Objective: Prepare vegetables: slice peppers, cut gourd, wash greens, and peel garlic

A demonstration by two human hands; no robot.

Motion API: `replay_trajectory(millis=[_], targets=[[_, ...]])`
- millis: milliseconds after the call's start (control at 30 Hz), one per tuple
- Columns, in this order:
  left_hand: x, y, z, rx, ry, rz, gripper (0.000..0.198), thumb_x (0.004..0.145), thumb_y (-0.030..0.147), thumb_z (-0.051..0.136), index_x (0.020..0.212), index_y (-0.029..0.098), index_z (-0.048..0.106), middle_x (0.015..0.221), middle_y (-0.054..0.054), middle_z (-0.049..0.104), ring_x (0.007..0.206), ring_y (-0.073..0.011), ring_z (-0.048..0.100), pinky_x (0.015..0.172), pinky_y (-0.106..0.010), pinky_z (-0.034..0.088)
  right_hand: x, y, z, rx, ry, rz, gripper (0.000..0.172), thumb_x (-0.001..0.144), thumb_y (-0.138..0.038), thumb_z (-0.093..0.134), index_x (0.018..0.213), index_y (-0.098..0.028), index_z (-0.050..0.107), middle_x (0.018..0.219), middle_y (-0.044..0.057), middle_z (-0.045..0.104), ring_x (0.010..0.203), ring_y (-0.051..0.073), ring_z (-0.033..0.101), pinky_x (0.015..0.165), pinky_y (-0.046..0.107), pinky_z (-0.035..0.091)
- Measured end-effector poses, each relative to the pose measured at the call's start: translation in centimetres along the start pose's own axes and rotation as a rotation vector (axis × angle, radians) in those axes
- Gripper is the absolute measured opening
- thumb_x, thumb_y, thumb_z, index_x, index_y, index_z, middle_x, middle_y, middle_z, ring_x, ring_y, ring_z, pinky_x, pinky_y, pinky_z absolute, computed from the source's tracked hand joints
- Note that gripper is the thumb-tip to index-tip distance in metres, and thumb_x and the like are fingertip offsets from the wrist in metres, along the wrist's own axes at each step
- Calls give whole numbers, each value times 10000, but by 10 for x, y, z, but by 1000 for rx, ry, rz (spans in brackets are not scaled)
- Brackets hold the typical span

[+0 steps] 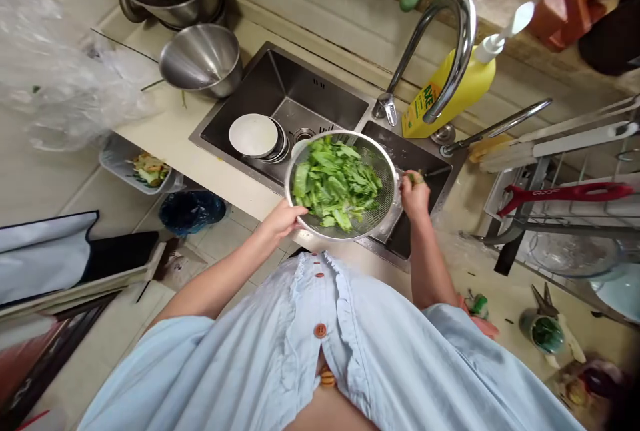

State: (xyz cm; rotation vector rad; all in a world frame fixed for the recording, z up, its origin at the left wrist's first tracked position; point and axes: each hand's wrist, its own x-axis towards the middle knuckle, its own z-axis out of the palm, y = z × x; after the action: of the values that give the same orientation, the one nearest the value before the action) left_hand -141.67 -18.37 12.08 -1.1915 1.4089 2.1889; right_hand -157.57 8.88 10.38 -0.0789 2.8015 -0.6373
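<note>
A round metal mesh strainer (391, 171) holds a heap of chopped leafy greens (337, 181) above the front edge of the double sink (320, 94). My left hand (286, 219) grips its rim at the lower left, thumb over the edge. Just beyond the strainer's right side, over the right basin, my right hand (415, 196) is closed. A bit of green shows at its fingers; what they hold is too small to make out. In the left basin, a stack of white plates or bowls (253, 135) sits beside the drain.
An arched faucet (467, 31) and a yellow soap bottle (445, 94) stand behind the right basin. Steel bowls (203, 61) sit at the back left. A dish rack (575, 218) is on the right. Below the counter's left edge are a scrap bin (113, 159) and a lined bin (193, 211).
</note>
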Motion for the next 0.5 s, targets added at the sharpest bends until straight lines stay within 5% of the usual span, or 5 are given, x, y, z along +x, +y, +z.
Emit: replay_trajectory(millis=[133,200,300,500], targets=[[37,-15,59,111,-92,-32,502,609,-40,586,1094,82,628,752,-76,714,699,-220,703,723,-380,605,-22,-1,-40,123,319,-54,370,989,-291,292,1201,-103,530,892,100,652,796,189,610,789,301,468],[53,-25,84,157,-125,-53,582,650,-38,592,1215,99,571,820,-90,726,747,-239,711,758,-436,603,-31,-9,-36,140,243,-158,323,952,-306,420,1175,-131,576,898,80,649,805,186,615,789,295,475],[75,-39,108,222,-166,-116,600,710,4,617,1287,136,521,883,-97,727,774,-260,716,747,-497,602,-37,-15,-19,19,-42,-254,458,860,-342,619,1287,-180,575,1199,123,584,1022,217,610,898,315,479],[112,-47,118,315,-115,-238,457,737,106,719,1175,112,589,855,-127,701,844,-315,714,704,-485,612,-19,-9,3,-190,-198,-95,572,910,-392,566,1452,-246,457,1449,145,415,1238,288,524,1027,397,446]])
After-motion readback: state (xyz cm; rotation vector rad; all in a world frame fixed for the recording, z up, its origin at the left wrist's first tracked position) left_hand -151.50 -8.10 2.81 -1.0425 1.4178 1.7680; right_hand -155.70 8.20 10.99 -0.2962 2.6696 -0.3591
